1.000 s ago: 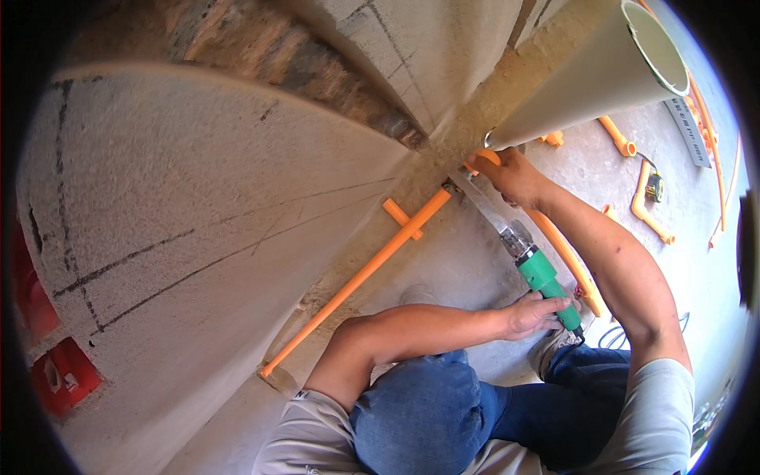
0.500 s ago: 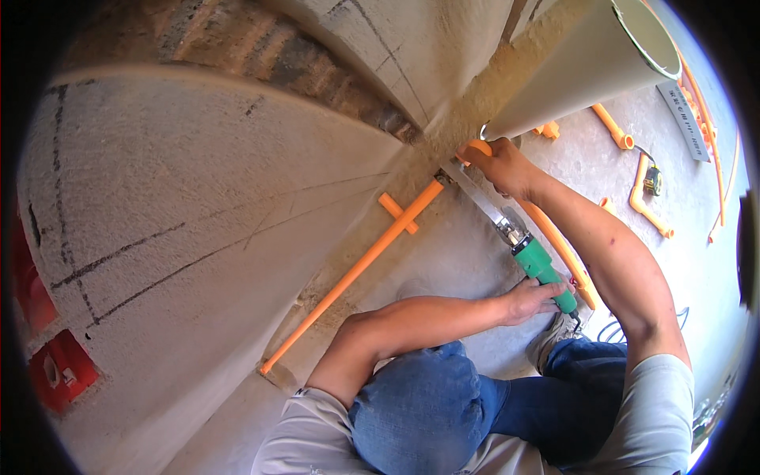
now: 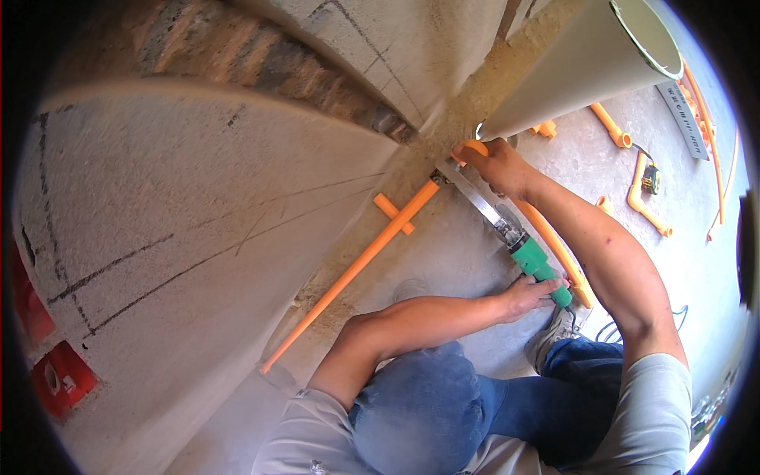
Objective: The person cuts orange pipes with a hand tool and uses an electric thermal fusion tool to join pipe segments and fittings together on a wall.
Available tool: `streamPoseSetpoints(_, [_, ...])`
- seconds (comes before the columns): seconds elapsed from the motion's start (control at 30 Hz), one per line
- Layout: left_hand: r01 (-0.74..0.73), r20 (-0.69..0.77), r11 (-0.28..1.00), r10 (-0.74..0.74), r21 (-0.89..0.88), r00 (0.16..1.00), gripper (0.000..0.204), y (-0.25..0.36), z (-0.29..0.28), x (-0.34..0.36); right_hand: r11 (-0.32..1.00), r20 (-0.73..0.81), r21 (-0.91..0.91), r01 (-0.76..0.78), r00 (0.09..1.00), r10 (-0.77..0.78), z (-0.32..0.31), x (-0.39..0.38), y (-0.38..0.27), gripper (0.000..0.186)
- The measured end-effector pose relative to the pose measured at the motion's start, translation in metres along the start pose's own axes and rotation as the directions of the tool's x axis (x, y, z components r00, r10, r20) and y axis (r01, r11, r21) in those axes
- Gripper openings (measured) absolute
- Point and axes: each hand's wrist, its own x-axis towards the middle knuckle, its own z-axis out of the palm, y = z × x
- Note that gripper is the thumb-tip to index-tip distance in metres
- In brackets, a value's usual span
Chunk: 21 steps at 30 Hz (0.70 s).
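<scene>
My left hand (image 3: 529, 298) is wrapped round the green handle of a pipe fusion welder (image 3: 532, 260). Its flat metal heating plate slants up and away to the left. At the plate's far end, my right hand (image 3: 497, 165) grips an orange pipe fitting (image 3: 475, 148), pressed against one side; its exact shape is partly hidden by my fingers. On the opposite side, the upper end of a long orange pipe (image 3: 356, 269) meets the dark heating die. This pipe runs down along the wall's foot and crosses over a short orange pipe piece (image 3: 383, 204).
A wide pale pipe (image 3: 578, 67) leans over the far right. Orange elbow pieces (image 3: 640, 198) and a tape measure (image 3: 651, 180) lie on the floor to the right. A curved orange pipe (image 3: 558, 252) passes beneath my right forearm. The marked wall (image 3: 182, 190) rises at left, with red boxes (image 3: 67, 380) set in it.
</scene>
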Motion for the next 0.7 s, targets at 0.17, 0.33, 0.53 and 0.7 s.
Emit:
streamPoseSetpoints(0.17, [0.004, 0.011, 0.999, -0.004, 0.035, 1.000, 0.037, 0.003, -0.002, -0.003, 1.000, -0.033, -0.012, -0.009, 0.999, 0.009, 0.001, 0.003, 0.001, 0.087])
streamPoseSetpoints(0.33, [0.096, -0.068, 0.993, -0.091, 0.073, 0.994, 0.054, 0.013, 0.006, -0.008, 1.000, 0.004, -0.008, 0.010, 1.000, -0.010, -0.003, 0.001, 0.000, 0.085])
streamPoseSetpoints(0.53, [0.249, -0.022, 0.930, -0.253, 0.272, 0.967, 0.056, 0.040, 0.008, -0.026, 1.000, 0.011, 0.003, -0.021, 1.000, 0.021, -0.004, -0.005, -0.008, 0.080])
streamPoseSetpoints(0.7, [0.135, 0.029, 0.714, -0.213, 0.687, 0.977, 0.039, 0.095, -0.019, -0.112, 0.999, -0.038, -0.019, 0.046, 0.998, -0.047, 0.010, 0.005, -0.006, 0.076])
